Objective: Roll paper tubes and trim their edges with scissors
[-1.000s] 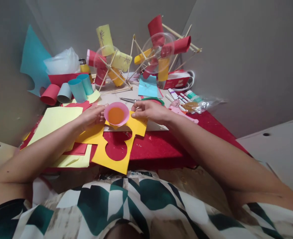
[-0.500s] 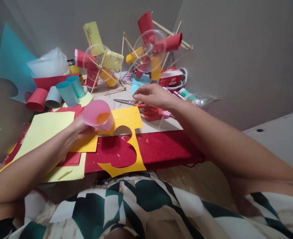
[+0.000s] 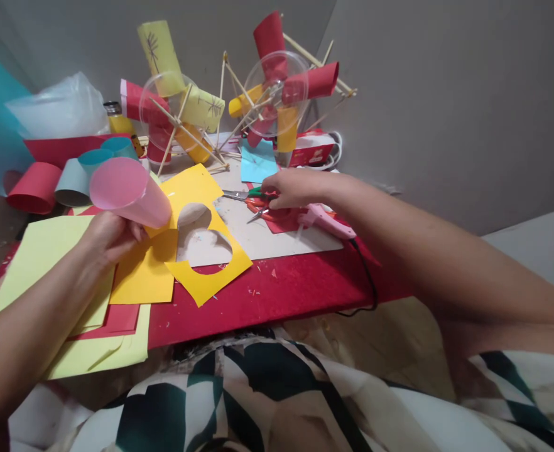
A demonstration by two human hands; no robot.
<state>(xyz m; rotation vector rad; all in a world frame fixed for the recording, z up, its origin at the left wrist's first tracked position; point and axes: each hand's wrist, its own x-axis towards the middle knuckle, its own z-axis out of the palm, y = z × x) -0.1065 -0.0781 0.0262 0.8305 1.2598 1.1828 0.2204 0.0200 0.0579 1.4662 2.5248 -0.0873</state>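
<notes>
My left hand (image 3: 112,236) is closed around a pink cup (image 3: 133,194), which it holds tilted above the paper sheets with its round mouth turned to the left. An orange-yellow sheet with round cut-outs (image 3: 237,251) lies just right of it, reaching from the white board over the red table edge. On the board, the fingertips of my right hand (image 3: 289,188) are closed at the handles of scissors (image 3: 255,199) with orange and green handles. A second, shorter blade points left below them. My own fingers partly hide the handles.
Two pinwheel-like models of sticks, plastic discs and paper tubes, a left one (image 3: 180,107) and a right one (image 3: 279,88), stand at the back. Rolled tubes (image 3: 32,188) and pale yellow sheets (image 3: 36,257) lie left. A pink glue gun (image 3: 326,220) with a black cord rests right.
The view has shifted slightly. My left hand has carried the pink cup left and turned it more sideways. My right fingers have come down onto the scissors. The cut-out sheet has turned and slid up the board.
</notes>
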